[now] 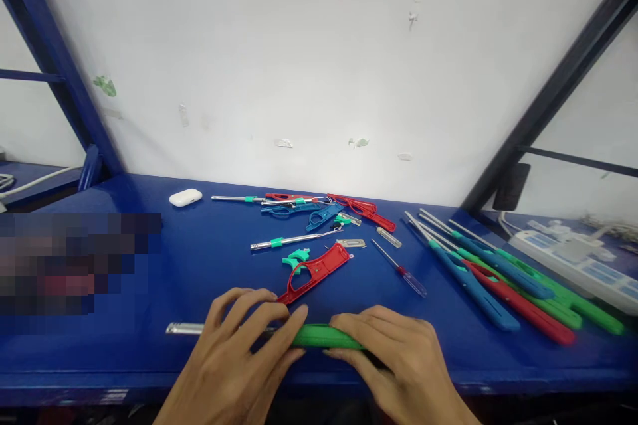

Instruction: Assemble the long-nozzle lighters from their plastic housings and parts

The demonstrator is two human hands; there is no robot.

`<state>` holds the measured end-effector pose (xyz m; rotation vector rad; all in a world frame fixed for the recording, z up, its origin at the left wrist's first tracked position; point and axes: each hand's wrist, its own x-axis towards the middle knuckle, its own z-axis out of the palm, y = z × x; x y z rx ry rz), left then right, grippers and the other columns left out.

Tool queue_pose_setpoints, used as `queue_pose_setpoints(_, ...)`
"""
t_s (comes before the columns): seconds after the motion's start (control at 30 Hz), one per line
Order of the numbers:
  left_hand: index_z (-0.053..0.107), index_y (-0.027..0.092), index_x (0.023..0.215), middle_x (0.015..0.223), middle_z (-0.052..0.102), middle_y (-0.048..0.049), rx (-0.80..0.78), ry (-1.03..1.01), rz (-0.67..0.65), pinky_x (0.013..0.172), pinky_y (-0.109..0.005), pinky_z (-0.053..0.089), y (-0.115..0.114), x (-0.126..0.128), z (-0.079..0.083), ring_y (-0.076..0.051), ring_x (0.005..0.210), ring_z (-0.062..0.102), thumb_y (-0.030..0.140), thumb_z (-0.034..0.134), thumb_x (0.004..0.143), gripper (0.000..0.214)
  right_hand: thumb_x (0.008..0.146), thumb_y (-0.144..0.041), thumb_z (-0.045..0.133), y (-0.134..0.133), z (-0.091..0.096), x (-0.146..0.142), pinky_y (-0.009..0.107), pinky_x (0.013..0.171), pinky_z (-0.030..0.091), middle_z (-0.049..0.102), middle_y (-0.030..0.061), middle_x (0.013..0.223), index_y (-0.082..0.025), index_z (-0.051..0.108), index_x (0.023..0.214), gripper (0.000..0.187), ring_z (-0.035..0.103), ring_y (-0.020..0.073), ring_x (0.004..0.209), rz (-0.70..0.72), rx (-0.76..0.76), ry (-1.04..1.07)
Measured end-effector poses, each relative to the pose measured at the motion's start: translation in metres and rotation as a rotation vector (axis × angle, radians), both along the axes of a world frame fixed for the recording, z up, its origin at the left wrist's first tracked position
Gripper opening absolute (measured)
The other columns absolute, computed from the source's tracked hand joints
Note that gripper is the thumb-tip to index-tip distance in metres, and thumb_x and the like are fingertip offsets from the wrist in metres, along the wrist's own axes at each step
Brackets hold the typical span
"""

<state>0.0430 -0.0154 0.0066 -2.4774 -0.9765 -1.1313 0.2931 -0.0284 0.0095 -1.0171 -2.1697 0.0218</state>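
Near the front edge of the table, a long-nosed green lighter [323, 337] lies crosswise between both my hands, its silver metal tube pointing left. My left hand [236, 355] grips it around the tube end and the front of the handle. The right end of the green handle is pinched in my right hand [401, 355], whose palm hides the tip. Just beyond the fingers sits a red handle half [323, 267] with a trigger loop. Small green plastic pieces [298, 259] lie beside it, and a metal tube assembly [294, 240] is farther back.
Red and blue handle halves [323, 216] lie in a loose pile at the back. A screwdriver [411, 280] rests right of centre. Several whole lighters [523, 319] lie at the right, by a white power strip [573, 259]. A white case [185, 197] stands back left.
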Motion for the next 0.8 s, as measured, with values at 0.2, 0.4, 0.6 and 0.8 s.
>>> queue_pose_setpoints(0.2,0.061,0.021,0.142,0.127,0.07,-0.0123,0.063,0.166,0.267,0.098,-0.05,0.037,0.01,-0.047,0.008,-0.037,0.12,0.057,0.041,0.042,0.112,0.04,0.101,-0.028,0.073,0.007,-0.011,-0.003,0.029,0.073,0.057,0.085,0.0001,0.096,-0.023,0.077,0.112,0.013,0.075,0.0178,0.07,-0.057,0.075,0.093)
queue_pose_setpoints(0.4,0.068,0.026,0.121,0.109,0.075,0.0007,0.017,0.186,0.014,0.106,-0.041,0.035,0.01,-0.039,0.011,-0.021,0.101,0.067,0.021,0.045,0.111,0.025,0.099,-0.028,0.076,0.004,-0.007,-0.005,0.029,0.069,0.057,0.085,-0.002,0.095,-0.023,0.077,0.114,0.016,0.076,0.0163,0.069,-0.012,0.096,0.084)
queue_pose_setpoints(0.6,0.071,0.025,0.114,0.109,0.076,0.0006,-0.042,0.05,-0.027,0.109,-0.039,0.038,-0.002,-0.01,0.004,-0.018,0.106,0.067,0.014,0.044,0.112,0.029,0.104,-0.035,0.069,0.002,-0.003,-0.005,0.028,0.064,0.056,0.085,-0.0011,0.094,-0.022,0.076,0.117,0.02,0.076,0.0145,0.066,0.014,0.143,0.057)
queue_pose_setpoints(0.8,0.071,0.021,0.12,0.109,0.076,-0.0005,0.013,0.089,-0.042,0.112,-0.041,0.035,0.003,-0.017,0.002,-0.02,0.105,0.063,0.012,0.049,0.109,0.026,0.106,-0.04,0.065,0.0,-0.005,-0.004,0.027,0.072,0.057,0.086,-0.0026,0.095,-0.025,0.076,0.119,0.023,0.079,0.0144,0.071,-0.023,0.161,0.058)
